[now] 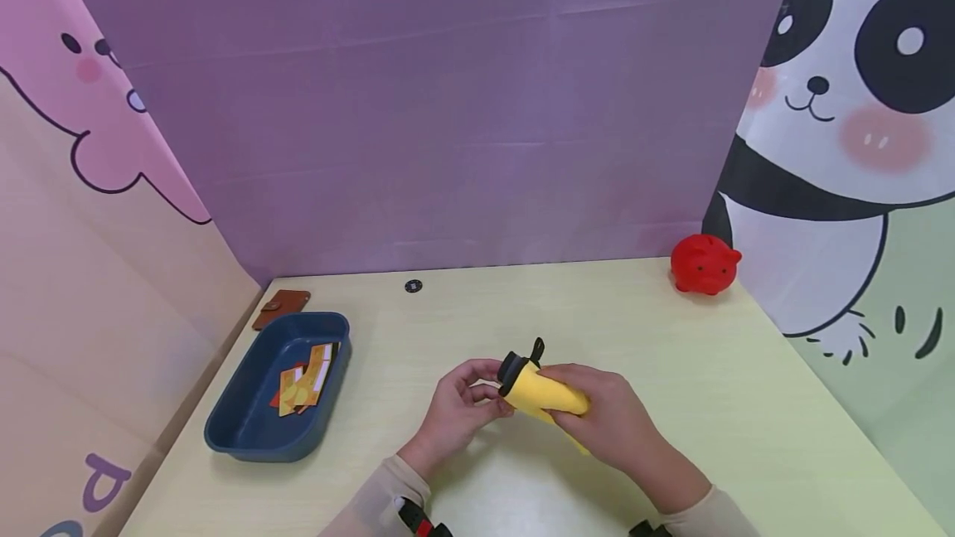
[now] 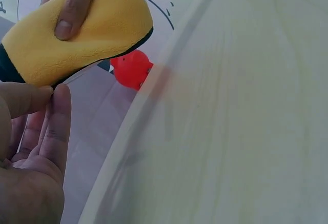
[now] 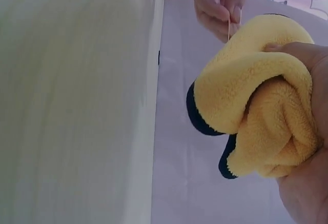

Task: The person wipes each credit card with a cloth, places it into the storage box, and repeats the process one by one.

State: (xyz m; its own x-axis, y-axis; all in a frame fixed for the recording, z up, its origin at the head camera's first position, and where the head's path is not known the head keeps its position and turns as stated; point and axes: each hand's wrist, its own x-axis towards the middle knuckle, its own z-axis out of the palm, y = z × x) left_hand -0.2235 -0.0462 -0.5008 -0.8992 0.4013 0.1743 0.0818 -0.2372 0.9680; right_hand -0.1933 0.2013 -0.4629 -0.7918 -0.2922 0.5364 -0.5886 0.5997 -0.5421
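Observation:
A yellow towel with black edging [image 1: 539, 394] is rolled up and held above the table, with a small black loop sticking up from its left end. My right hand [image 1: 608, 414] grips the roll from the right, thumb pressed on the cloth. At the other end, my left hand [image 1: 461, 408] is close beside the black-edged tip. In the right wrist view, the left thumb and a finger pinch a thin pale band [image 3: 229, 30] that runs down to the towel; it looks like a rubber band. How far it goes round the roll is hidden.
To the left stands a blue tray [image 1: 224, 431] with several orange and yellow cards [image 1: 307, 379] in it. A brown wallet [image 1: 282, 305] lies behind the tray. Near the back edge is a small black disc [image 1: 414, 286]. A red piggy bank [image 1: 703, 265] stands at the back right.

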